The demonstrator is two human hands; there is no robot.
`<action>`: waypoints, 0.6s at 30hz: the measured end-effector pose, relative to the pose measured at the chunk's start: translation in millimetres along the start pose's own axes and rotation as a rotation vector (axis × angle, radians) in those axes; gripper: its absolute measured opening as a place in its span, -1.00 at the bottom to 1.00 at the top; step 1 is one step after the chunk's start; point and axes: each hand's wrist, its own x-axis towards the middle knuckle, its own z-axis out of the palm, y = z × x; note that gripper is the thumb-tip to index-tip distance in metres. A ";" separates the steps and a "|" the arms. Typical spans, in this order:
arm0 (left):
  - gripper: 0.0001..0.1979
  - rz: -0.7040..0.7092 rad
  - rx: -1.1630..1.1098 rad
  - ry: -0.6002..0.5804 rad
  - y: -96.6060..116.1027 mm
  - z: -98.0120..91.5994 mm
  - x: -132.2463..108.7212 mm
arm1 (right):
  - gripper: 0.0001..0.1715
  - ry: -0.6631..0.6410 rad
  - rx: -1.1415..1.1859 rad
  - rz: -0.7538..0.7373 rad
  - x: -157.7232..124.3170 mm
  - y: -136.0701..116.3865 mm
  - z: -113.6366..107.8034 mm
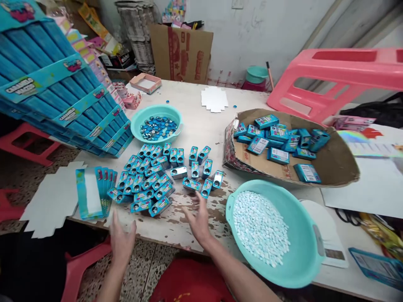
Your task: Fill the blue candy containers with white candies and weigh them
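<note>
Dozens of small blue rectangular boxes (151, 180) are stood on end on the scuffed white worktop (195, 130), left of centre, a looser few at their right; round openings are seen in most tops, so capping is judged undone there. The right hand (197, 214) is held with fingers spread, just beside the nearest loose box; contact cannot be told. The left hand (122, 235) is blurred, thumb apart from fingers, nothing gripped. Plenty of white tablets (261, 228) are held in a large turquoise plastic basin (294, 218) at near right, and blue and silver caps (158, 128) in a smaller turquoise bowl (155, 110) beyond. More boxes are piled in a brown cardboard carton (335, 163); whether they are filled cannot be told. Direct access to it is partly blocked by the basin. The left is crowded by a tall blue display rack (69, 84).
</note>
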 end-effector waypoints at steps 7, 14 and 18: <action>-0.52 0.668 -0.020 -0.217 197.6 76.5 91.5 | 0.07 0.517 -0.044 0.066 45.3 31.2 -26.8; -0.45 0.632 0.504 -0.692 316.4 223.6 156.9 | -0.14 0.473 0.257 0.137 101.4 51.6 -28.6; -0.59 0.634 0.588 -0.684 305.5 238.8 166.2 | -0.20 0.407 0.330 0.124 107.9 46.8 -20.1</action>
